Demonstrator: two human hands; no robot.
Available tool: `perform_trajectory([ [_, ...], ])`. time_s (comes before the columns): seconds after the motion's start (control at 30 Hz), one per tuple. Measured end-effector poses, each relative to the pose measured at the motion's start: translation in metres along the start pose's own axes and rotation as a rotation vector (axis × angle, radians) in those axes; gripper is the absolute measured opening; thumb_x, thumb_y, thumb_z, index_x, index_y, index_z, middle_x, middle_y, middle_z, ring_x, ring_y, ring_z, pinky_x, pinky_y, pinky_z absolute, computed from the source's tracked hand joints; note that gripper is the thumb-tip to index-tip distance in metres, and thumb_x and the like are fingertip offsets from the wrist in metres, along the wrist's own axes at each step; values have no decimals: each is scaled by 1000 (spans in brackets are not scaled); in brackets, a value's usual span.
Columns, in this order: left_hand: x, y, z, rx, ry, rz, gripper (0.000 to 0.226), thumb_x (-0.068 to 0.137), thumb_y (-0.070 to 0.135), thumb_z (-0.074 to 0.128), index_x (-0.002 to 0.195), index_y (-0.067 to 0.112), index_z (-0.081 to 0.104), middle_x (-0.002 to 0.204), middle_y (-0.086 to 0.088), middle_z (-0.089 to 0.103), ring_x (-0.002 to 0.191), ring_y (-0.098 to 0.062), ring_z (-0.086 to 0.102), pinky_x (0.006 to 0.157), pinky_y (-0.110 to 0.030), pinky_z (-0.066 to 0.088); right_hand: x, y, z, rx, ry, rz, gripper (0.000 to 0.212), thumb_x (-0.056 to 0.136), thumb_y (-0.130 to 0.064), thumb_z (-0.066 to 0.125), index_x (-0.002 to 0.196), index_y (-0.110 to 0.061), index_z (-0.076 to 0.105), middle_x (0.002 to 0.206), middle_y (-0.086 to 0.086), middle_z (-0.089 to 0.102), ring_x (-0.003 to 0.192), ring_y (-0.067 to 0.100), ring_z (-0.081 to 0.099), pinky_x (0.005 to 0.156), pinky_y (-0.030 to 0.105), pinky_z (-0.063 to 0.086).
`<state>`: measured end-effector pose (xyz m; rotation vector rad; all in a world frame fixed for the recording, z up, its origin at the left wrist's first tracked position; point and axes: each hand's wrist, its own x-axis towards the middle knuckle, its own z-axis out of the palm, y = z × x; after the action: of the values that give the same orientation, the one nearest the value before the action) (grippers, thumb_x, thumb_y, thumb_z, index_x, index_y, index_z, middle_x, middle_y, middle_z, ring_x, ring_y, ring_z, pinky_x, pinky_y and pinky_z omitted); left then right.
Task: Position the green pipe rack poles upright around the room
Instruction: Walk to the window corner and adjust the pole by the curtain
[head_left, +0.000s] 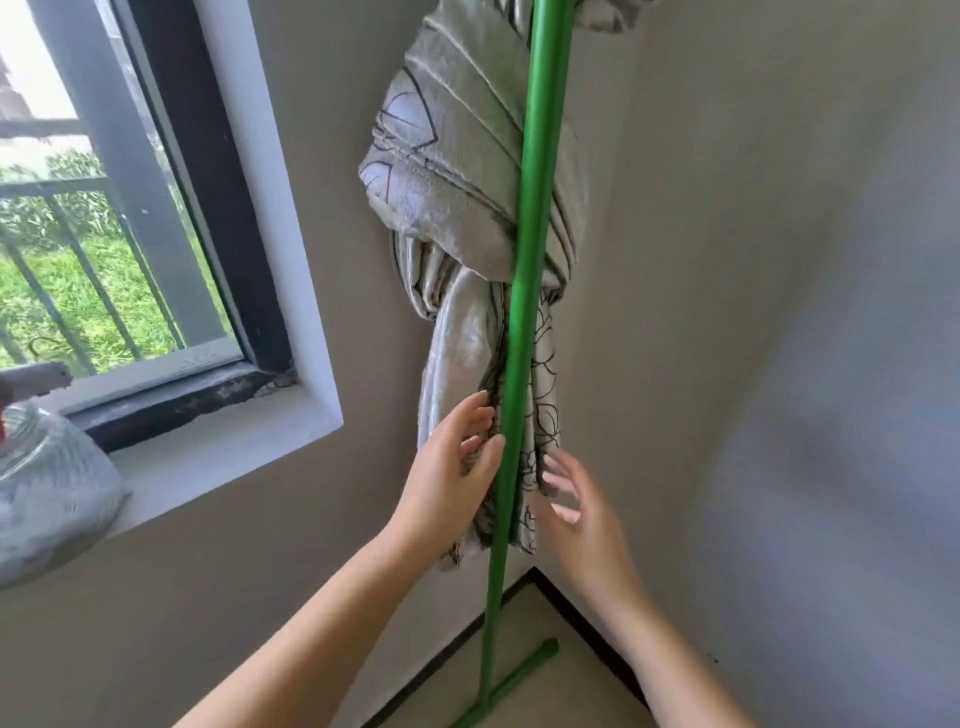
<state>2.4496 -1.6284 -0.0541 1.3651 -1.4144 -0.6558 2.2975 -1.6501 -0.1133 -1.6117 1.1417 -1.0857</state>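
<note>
A clear plastic bag (49, 483) sits on the window sill (218, 457) at far left. The left hand (457, 467), fingers spread, touches the green pole (524, 291), which stands upright in the room corner on its floor crossbar (514, 680), just before a knotted grey curtain (467, 208). The right hand (582, 514) hovers open just right of it, blurred

1. Both bare forearms reach up and forward from the bottom of the view, converging toward the middle.
2. The left hand (457, 457) is open, fingers spread and extended, thumb side toward the centre.
3. The right hand (576, 499) is open too, palm turned inward toward the left hand, fingers loosely splayed and slightly blurred.
4. Neither hand grips anything.
</note>
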Motion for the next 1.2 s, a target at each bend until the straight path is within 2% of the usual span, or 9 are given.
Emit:
perform_trajectory([
  [0.1, 42, -1, 6, 24, -43, 28, 41, 90, 26, 45, 130, 21, 42, 129, 3, 54, 117, -8, 53, 100, -26, 46, 33, -7, 20, 5, 43, -15, 42, 86, -24, 57, 125, -32, 43, 125, -8, 53, 112, -2, 50, 79, 7, 45],
  [0.17, 60, 0, 9, 31, -70, 20, 37, 90, 26, 43, 126, 17, 45, 118, 1, 60, 108, -12, 57, 96, -34, 48, 46, -7, 29, -52, 85, 0, 34, 83, -31, 56, 115, -36, 48, 117, -5, 58, 105, 2, 55, 84, 18, 49],
  [0.3, 76, 3, 7, -17, -152, -25, 36, 92, 23, 45, 125, 10, 47, 99, 7, 56, 97, -13, 55, 85, -21, 41, 59, -11, 41, -150, 189, 21, 27, 85, -24, 56, 111, -25, 53, 106, 4, 64, 96, 14, 59, 77, 18, 47],
  [0.4, 74, 3, -1, -38, -205, -20, 33, 92, 25, 45, 122, 13, 47, 96, 6, 55, 90, -11, 52, 81, -24, 40, 57, -19, 51, -173, 269, 39, 17, 85, -21, 56, 102, -22, 56, 96, 8, 67, 88, 20, 61, 72, 26, 48],
  [0.57, 48, -5, -27, -25, -182, 44, 20, 91, 24, 45, 109, 17, 50, 90, -4, 57, 84, -22, 56, 78, -36, 46, 28, -32, 78, -208, 285, 64, 5, 86, -24, 55, 90, -22, 55, 82, -2, 65, 75, 5, 60, 63, 12, 43],
  [0.67, 22, -6, -52, -32, -158, 46, 14, 92, 22, 45, 105, 20, 50, 83, -1, 58, 82, -21, 57, 75, -33, 45, 3, -41, 101, -163, 261, 61, 9, 85, -24, 56, 93, -21, 59, 88, -1, 69, 78, 5, 62, 67, 21, 48],
  [0.8, -19, -5, -87, -48, -100, 39, 20, 92, 20, 46, 112, 18, 50, 91, -11, 62, 84, -25, 60, 77, -33, 48, -32, -59, 132, -96, 198, 42, 8, 84, -21, 58, 90, -27, 59, 84, -3, 68, 74, 0, 61, 60, 8, 44],
  [1.0, -91, 4, -139, -39, 45, -18, 19, 91, 20, 48, 109, 16, 52, 76, 8, 54, 68, -4, 52, 59, -6, 39, -91, -93, 171, -26, 55, 16, 12, 83, -16, 61, 86, -27, 59, 80, -6, 66, 70, -3, 61, 59, 6, 44],
  [1.2, -167, 9, -195, 41, 139, -46, 8, 88, 23, 51, 96, 23, 49, 73, 15, 50, 70, -9, 51, 65, -20, 40, -161, -114, 219, -2, -63, 21, 10, 82, -18, 62, 91, -22, 62, 89, 0, 70, 84, 12, 66, 78, 36, 56],
])
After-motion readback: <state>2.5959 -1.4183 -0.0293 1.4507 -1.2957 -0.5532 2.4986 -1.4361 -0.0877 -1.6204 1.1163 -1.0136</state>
